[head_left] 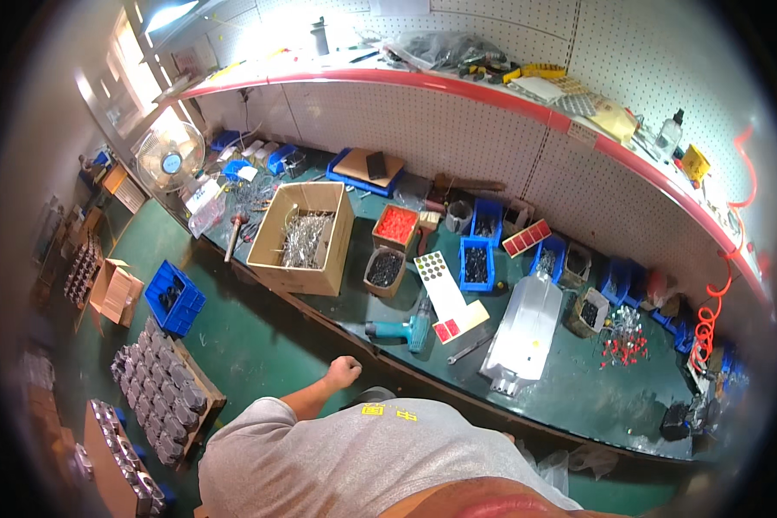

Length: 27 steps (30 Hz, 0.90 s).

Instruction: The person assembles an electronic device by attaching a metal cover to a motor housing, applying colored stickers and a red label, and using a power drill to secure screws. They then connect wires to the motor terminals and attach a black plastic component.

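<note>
The left hand (344, 371), fingers curled inward, hangs short of the tabletop (578, 406), the drill (417, 333) lying ahead and rightward.

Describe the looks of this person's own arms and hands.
The left hand is ungloved, its forearm bare below a short grey sleeve. The grey shirt has yellow markings on its front. The right hand is not visible.

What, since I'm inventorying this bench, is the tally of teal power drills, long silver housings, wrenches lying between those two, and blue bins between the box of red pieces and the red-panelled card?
Teal power drill: 1
Long silver housing: 1
Wrench: 1
Blue bins: 2
Total: 5
</note>
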Each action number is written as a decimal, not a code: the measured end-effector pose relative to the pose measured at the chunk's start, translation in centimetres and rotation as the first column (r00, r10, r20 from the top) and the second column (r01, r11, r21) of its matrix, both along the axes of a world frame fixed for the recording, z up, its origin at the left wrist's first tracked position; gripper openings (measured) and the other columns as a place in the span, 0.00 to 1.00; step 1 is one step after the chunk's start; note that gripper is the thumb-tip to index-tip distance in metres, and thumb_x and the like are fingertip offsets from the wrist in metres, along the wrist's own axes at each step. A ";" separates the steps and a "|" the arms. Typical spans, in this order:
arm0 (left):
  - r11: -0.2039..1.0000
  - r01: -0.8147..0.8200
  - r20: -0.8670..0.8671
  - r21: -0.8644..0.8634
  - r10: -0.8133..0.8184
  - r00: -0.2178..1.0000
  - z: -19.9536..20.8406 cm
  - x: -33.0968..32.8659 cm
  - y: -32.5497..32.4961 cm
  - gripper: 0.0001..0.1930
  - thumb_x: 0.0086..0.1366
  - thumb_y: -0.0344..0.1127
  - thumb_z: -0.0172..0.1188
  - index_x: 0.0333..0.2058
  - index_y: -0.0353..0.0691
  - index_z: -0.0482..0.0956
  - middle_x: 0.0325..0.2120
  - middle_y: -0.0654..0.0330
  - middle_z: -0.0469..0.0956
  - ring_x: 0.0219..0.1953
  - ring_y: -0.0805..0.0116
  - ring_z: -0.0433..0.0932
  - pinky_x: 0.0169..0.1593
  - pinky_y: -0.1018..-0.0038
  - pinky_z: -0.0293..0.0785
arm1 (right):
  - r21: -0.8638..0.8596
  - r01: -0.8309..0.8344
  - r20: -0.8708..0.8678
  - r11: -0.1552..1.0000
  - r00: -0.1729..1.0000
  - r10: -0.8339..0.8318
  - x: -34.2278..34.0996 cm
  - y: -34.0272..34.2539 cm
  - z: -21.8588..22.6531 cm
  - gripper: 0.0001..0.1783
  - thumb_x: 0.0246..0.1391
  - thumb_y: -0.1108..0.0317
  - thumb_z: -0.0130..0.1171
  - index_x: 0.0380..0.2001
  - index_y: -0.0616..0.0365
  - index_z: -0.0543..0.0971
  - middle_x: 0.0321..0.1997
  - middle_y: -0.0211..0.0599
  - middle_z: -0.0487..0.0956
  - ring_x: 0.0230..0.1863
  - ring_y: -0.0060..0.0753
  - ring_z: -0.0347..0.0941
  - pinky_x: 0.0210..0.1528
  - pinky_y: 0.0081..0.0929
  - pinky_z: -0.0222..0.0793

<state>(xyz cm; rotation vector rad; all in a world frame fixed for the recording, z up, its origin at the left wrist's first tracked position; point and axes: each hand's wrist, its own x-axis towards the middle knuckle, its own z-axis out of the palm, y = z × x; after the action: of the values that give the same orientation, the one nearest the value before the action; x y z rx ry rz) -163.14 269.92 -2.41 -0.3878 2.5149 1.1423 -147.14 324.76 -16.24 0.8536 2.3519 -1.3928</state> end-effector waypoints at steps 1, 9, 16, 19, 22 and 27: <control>0.998 0.060 -0.027 0.028 -0.059 0.998 0.8 -1.0 1.7 0.11 0.59 0.36 0.62 0.35 0.36 0.87 0.28 0.51 0.86 0.33 0.59 0.86 0.41 0.64 0.82 | 0.019 0.009 0.016 1.000 1.000 -0.009 -0.4 0.1 0.6 0.10 0.45 0.68 0.64 0.24 0.65 0.86 0.24 0.37 0.85 0.30 0.29 0.82 0.37 0.29 0.75; 0.916 0.395 -0.319 0.067 -0.355 0.879 7.6 -10.8 7.8 0.12 0.67 0.36 0.62 0.37 0.31 0.85 0.25 0.53 0.83 0.29 0.65 0.82 0.36 0.66 0.78 | 0.091 0.123 0.099 0.988 0.986 -0.132 -5.7 -2.2 3.5 0.11 0.47 0.66 0.64 0.25 0.65 0.85 0.25 0.41 0.85 0.31 0.35 0.82 0.38 0.32 0.75; 0.789 0.590 -0.372 0.171 -0.503 0.780 15.2 -19.2 9.3 0.13 0.70 0.37 0.61 0.31 0.31 0.80 0.23 0.56 0.83 0.25 0.71 0.78 0.32 0.69 0.74 | 0.122 0.299 0.168 0.946 0.934 -0.316 -4.9 -6.1 7.2 0.12 0.48 0.64 0.64 0.26 0.66 0.85 0.26 0.44 0.85 0.32 0.40 0.81 0.39 0.35 0.75; 0.716 0.677 -0.404 0.172 -0.575 0.711 19.2 -23.9 10.9 0.15 0.71 0.39 0.61 0.30 0.32 0.79 0.22 0.58 0.82 0.25 0.74 0.77 0.30 0.70 0.73 | 0.141 0.367 0.180 0.919 0.904 -0.388 -3.5 -8.0 8.1 0.13 0.49 0.64 0.64 0.26 0.66 0.84 0.27 0.45 0.84 0.32 0.42 0.81 0.39 0.37 0.75; 0.624 0.780 -0.617 0.050 -0.595 0.515 24.6 -30.0 14.0 0.09 0.69 0.32 0.63 0.32 0.32 0.80 0.23 0.58 0.80 0.27 0.73 0.75 0.31 0.72 0.74 | 0.153 0.408 0.192 0.900 0.881 -0.432 -2.8 -9.3 8.6 0.14 0.49 0.63 0.64 0.27 0.66 0.84 0.28 0.47 0.84 0.33 0.45 0.81 0.40 0.38 0.75; 0.566 0.821 -0.874 -0.067 -0.431 0.225 41.4 -36.2 23.9 0.09 0.67 0.29 0.62 0.45 0.34 0.82 0.38 0.54 0.84 0.39 0.71 0.81 0.44 0.74 0.77 | 0.151 0.466 0.203 0.872 0.848 -0.489 -0.9 -9.6 8.2 0.15 0.50 0.62 0.65 0.28 0.66 0.84 0.28 0.49 0.84 0.33 0.48 0.81 0.40 0.40 0.74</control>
<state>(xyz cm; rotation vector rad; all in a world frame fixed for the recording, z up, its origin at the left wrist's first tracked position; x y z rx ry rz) -199.36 293.79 39.04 1.6240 2.3977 1.5982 -148.09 315.18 -8.03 1.6282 2.1174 -1.2542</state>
